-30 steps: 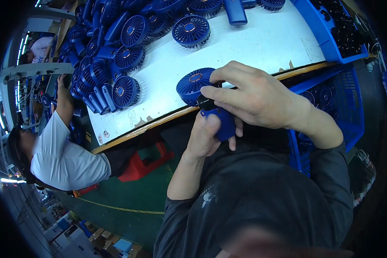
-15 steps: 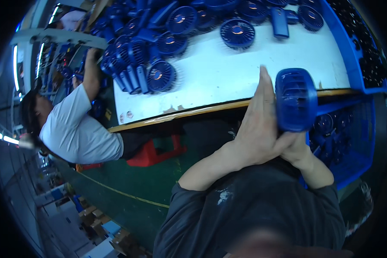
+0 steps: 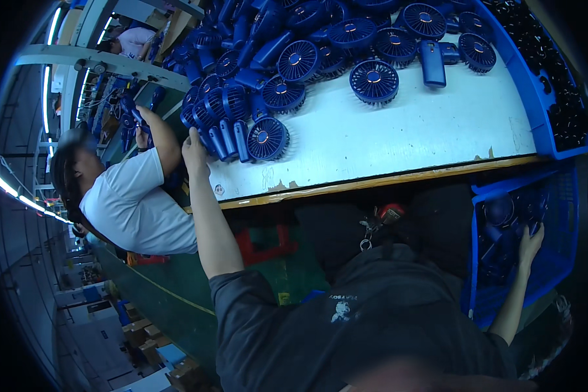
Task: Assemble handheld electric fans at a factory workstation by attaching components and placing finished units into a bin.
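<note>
My left hand (image 3: 195, 155) is stretched out to the left end of the white table (image 3: 372, 140). Its fingers are curled against the leftmost handle of a row of blue handheld fans (image 3: 227, 138). Down at the right, my right hand (image 3: 531, 243) reaches into a blue crate (image 3: 571, 222), its fingers closed round part of a dark blue handheld fan (image 3: 535, 228) there. Most of that fan is hidden or in shadow. More fans lie in the crate. A single round fan (image 3: 374, 81) lies face up on the table, apart from the heap.
A large heap of blue handheld fans (image 3: 294, 59) covers the table's far left. Another blue crate (image 3: 526, 78) with small dark parts stands at the table's right end. A co-worker in a white shirt (image 3: 137, 202) sits at the left, near a red stool (image 3: 268, 245).
My hands were together in front of me with a blue fan beside them. They have parted: the left went to the table's left end, the right down into the crate with a fan.
</note>
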`<state>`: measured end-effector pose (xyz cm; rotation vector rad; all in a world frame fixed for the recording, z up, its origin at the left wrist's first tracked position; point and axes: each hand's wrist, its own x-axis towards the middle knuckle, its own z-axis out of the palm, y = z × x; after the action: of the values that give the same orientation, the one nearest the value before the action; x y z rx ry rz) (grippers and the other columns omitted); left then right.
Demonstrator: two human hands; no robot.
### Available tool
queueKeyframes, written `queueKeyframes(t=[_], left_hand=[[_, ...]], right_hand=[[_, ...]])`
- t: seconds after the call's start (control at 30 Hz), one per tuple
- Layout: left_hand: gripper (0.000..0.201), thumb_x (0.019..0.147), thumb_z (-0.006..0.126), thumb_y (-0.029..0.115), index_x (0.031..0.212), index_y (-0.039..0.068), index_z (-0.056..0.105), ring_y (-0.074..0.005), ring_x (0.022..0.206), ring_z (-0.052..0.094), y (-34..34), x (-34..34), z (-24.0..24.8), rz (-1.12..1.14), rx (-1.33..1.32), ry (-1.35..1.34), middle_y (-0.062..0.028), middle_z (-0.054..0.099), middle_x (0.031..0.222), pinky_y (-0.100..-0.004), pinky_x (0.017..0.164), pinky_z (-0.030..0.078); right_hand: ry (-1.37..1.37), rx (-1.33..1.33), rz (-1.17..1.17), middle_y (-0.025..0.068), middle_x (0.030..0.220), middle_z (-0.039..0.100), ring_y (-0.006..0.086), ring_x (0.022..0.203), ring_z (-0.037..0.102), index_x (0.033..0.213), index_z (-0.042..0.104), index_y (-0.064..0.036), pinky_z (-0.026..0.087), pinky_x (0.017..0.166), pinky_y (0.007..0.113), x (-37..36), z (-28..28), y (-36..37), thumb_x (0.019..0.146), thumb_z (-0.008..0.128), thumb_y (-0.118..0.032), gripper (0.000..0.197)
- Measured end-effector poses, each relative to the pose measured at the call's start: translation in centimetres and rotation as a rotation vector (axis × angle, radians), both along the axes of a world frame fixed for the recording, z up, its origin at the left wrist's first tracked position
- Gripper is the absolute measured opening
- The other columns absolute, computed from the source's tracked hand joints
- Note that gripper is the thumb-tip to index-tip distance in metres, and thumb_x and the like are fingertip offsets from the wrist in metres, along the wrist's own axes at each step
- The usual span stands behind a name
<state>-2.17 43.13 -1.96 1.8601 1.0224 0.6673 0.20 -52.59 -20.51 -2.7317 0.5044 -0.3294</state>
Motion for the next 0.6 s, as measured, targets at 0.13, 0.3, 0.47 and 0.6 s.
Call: queueKeyframes(t=[0.13,0.3,0.47,0.6], left_hand=[[0.045,0.096,0.062,0.034,0.111,-0.008,0.059,-0.0138,0.076,0.061,-0.7,0.6,0.7,-0.08,-0.186,-0.156,-0.0068,0.065,0.089,-0.0283,0.069,0.049],[0.026,0.089,0.071,0.015,0.103,-0.001,0.056,-0.0128,0.062,0.059,-6.9,-1.8,4.7,-0.073,-0.145,-0.469,-0.0043,0.06,0.077,-0.0265,0.054,0.046],[0.044,0.094,0.064,0.022,0.128,-0.001,0.047,-0.0215,0.094,0.062,-26.4,-2.4,2.8,-0.469,-0.449,-0.856,-0.0125,0.061,0.108,-0.0392,0.084,0.051],[0.088,0.083,0.078,0.039,0.145,0.001,0.029,-0.0247,0.109,0.06,-38.8,-1.8,2.2,-0.465,-0.691,-0.874,-0.0119,0.056,0.121,-0.0445,0.097,0.05]], right_hand=[[0.163,-0.053,-0.01,0.0285,0.13,0.053,0.0429,0.124,0.051,0.133,0.05,0.0067,0.038,0.107,0.045,-0.2,-1.3,-2.4,0.09,0.064,-0.025,0.055],[0.111,0.509,0.187,0.0181,0.125,0.06,0.0272,0.116,0.059,0.131,0.053,0.004,0.045,0.101,0.035,1.2,6.5,10.0,0.096,0.058,-0.014,0.04],[0.251,1.071,0.717,0.013,0.12,0.061,0.0197,0.108,0.06,0.132,0.053,0.0006,0.047,0.096,0.033,-0.2,16.2,30.7,0.09,0.064,-0.009,0.044],[0.255,1.279,1.043,0.0133,0.117,0.061,0.0215,0.102,0.061,0.129,0.053,0.0,0.05,0.09,0.034,-1.6,18.0,40.4,0.082,0.074,-0.01,0.053]])
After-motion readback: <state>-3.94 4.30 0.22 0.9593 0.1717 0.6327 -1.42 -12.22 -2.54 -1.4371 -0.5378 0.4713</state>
